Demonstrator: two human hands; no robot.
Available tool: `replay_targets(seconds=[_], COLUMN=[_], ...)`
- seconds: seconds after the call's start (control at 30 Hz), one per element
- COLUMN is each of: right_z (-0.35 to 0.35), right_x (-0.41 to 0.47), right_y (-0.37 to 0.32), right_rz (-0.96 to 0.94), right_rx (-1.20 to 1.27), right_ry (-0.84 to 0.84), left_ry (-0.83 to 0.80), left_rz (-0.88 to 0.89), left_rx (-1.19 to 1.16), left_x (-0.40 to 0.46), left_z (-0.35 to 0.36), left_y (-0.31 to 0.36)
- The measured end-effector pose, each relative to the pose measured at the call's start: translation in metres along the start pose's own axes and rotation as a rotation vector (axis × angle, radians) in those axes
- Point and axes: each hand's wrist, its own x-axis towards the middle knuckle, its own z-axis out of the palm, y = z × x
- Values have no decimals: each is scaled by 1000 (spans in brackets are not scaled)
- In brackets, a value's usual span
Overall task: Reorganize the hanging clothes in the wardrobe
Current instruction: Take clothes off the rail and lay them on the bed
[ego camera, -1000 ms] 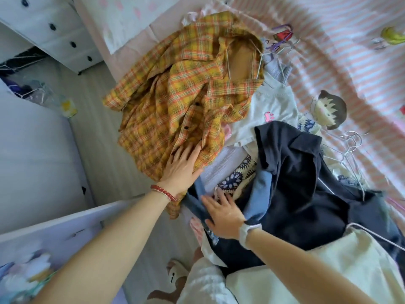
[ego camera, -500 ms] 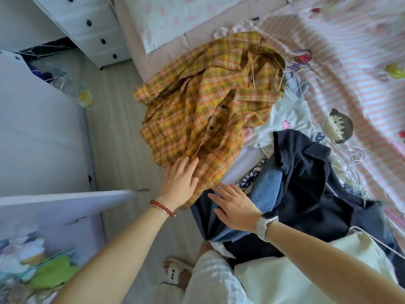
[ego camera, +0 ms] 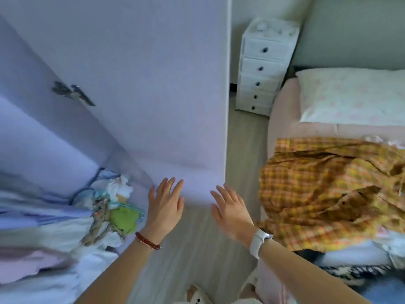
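We see both hands held out over the wooden floor (ego camera: 241,150), empty, fingers spread and relaxed. Our left hand (ego camera: 164,205), with a red bead bracelet (ego camera: 147,240) at the wrist, hangs just in front of the lower edge of the pale lilac wardrobe door (ego camera: 153,84); we cannot tell whether its fingertips touch the panel. Our right hand (ego camera: 230,211), with a white watch (ego camera: 259,240) on its wrist, is just beside it, palm down.

To the left of the left hand, inside the wardrobe, lies a blurred heap of clothes (ego camera: 65,227), white, lilac and pink, with a green garment (ego camera: 123,218) closest to that hand. To the right of the right hand, a yellow plaid shirt (ego camera: 328,189) is spread on the bed (ego camera: 282,119), over white and dark clothing near the right forearm. Beyond the shirt sits a pillow (ego camera: 350,95), and far ahead of the right hand stands a white chest of drawers (ego camera: 263,66).
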Motion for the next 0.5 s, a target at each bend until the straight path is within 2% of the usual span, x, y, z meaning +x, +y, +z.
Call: replay_targets(seconds=[0.27, 0.4, 0.5], right_z=[15, 19, 19], right_x=[110, 151, 176], right_y=[-220, -311, -381], right_rz=[-476, -640, -732], right_rx=[19, 23, 90], right_ry=[67, 58, 29], left_ry=[336, 466, 504], left_rz=[-417, -543, -664], left_rx=[219, 357, 416], left_x=[-55, -93, -117], left_z=[-143, -205, -238], left_y=[-195, -254, -288])
